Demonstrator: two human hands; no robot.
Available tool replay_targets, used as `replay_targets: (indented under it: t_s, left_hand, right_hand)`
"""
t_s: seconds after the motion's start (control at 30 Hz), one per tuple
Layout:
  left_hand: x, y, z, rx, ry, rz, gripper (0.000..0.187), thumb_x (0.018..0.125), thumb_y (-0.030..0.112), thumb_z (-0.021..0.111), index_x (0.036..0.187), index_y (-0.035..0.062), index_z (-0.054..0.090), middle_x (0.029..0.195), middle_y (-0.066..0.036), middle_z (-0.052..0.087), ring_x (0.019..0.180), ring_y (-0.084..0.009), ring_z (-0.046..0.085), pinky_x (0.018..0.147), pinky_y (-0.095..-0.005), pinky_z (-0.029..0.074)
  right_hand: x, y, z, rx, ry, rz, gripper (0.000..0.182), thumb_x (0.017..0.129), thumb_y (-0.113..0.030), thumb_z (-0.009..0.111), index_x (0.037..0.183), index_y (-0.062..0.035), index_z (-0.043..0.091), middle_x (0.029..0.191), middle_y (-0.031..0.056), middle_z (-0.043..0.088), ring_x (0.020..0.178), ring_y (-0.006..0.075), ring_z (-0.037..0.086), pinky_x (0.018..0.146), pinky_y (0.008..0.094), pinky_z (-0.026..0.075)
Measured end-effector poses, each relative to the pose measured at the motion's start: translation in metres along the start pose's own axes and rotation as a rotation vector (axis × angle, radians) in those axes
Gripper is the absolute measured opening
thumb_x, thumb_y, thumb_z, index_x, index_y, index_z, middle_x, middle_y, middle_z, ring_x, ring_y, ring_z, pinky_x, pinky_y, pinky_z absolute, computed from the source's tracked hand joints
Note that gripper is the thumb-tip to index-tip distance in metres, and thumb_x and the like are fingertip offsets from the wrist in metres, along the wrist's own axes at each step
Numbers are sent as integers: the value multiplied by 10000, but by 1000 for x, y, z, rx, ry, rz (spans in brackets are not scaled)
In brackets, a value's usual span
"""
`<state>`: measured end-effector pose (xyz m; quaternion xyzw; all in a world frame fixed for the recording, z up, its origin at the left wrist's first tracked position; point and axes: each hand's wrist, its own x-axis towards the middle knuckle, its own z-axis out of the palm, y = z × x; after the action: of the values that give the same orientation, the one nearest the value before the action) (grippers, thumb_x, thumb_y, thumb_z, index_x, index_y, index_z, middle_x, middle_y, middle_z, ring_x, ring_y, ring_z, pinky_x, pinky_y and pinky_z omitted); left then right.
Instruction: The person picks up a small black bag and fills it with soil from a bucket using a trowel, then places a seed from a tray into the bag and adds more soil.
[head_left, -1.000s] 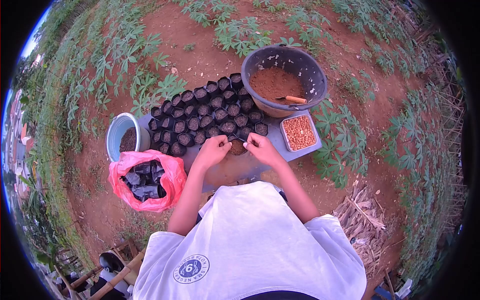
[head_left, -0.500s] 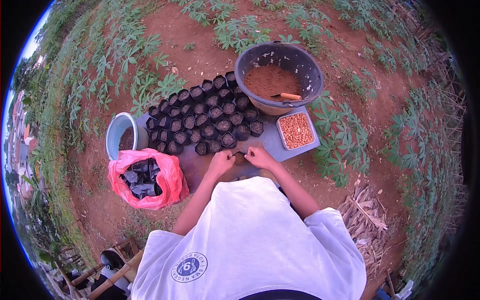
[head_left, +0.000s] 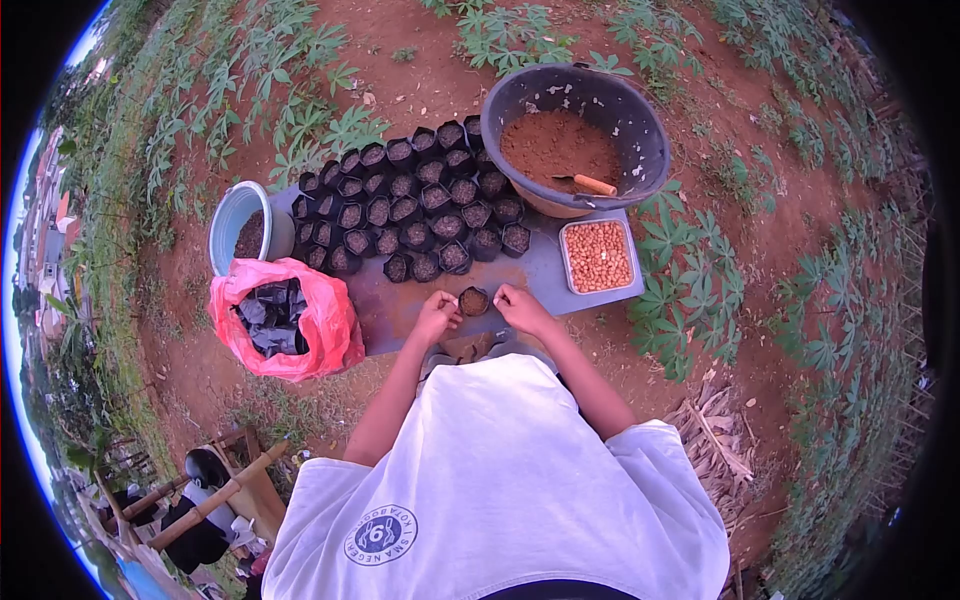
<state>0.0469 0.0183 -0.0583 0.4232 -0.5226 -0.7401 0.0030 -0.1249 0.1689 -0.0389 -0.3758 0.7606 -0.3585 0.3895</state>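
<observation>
A small black polybag point(head_left: 473, 301) filled with brown soil stands upright near the front edge of the grey table, between my two hands. My left hand point(head_left: 437, 316) is just left of it, fingers bent and a little apart, holding nothing I can see. On the other side, my right hand point(head_left: 521, 309) hovers close to the rim with loosely curled fingers and nothing visible in them. Behind them, several filled black polybags point(head_left: 415, 233) stand packed in rows. A clear square tub of tan seeds or kernels point(head_left: 598, 257) sits to the right.
A large black bucket point(head_left: 640, 150) at the back right holds reddish soil and a trowel with an orange handle point(head_left: 595, 185). On the left are a light blue pail point(head_left: 222, 235) with dark soil and a red plastic bag point(head_left: 335, 320) of black polybags. Leafy plants point(head_left: 690, 270) grow around the table point(head_left: 375, 312).
My hands have let go of the small polybag's rim and moved slightly apart, leaving it standing between them. The view has shifted a little.
</observation>
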Motion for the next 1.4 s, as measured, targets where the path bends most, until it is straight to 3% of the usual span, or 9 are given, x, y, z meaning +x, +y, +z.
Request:
replay_targets:
  t_s: [0.43,0.53,0.6,0.7,0.93,1.17,1.4]
  left_hand:
    - [-3,-12,33,34,231,49,184,875,154,682,939,64,535,770,-16,571,627,-106,545,550,-250,454]
    - [-3,-16,36,133,319,177,188,845,123,705,872,42,538,758,-30,553,624,-115,527,559,-262,444]
    - [-5,-11,38,398,385,422,183,811,89,719,829,17,552,758,-48,512,639,-136,516,582,-275,436]
    - [-15,1,49,482,436,490,153,792,62,717,827,3,580,790,-68,482,653,-160,508,611,-286,441]
    - [-24,5,56,475,432,552,120,796,39,706,898,21,646,867,-83,485,717,-185,530,642,-300,459]
    - [-28,5,44,493,352,620,208,782,58,706,988,49,678,938,-119,506,911,-269,554,813,-353,464]
    - [-25,4,25,506,186,634,265,765,47,696,1028,63,670,998,-125,527,984,-288,550,867,-373,448]
  right_hand:
    - [10,8,4,-33,-150,-46,207,909,-204,550,945,0,545,979,202,613,967,372,585,829,428,454]
    - [9,10,4,-51,-157,-58,219,907,-218,557,944,-2,543,982,202,613,976,371,583,833,429,453]
    - [10,12,3,-67,-158,-72,225,906,-226,561,942,-4,542,985,202,613,980,370,582,834,429,453]
    - [10,10,3,-74,-146,-83,221,897,-221,576,930,-7,532,991,193,603,969,376,578,830,433,449]
    - [6,-6,-3,4,-78,-108,151,854,-98,614,907,-4,509,906,138,536,820,276,573,769,371,458]
    - [1,-12,2,69,30,-132,141,855,-36,607,953,-11,508,885,88,544,791,184,572,737,319,472]
    - [3,-3,24,160,105,22,133,857,-13,599,972,-11,532,852,87,571,741,181,569,698,316,474]
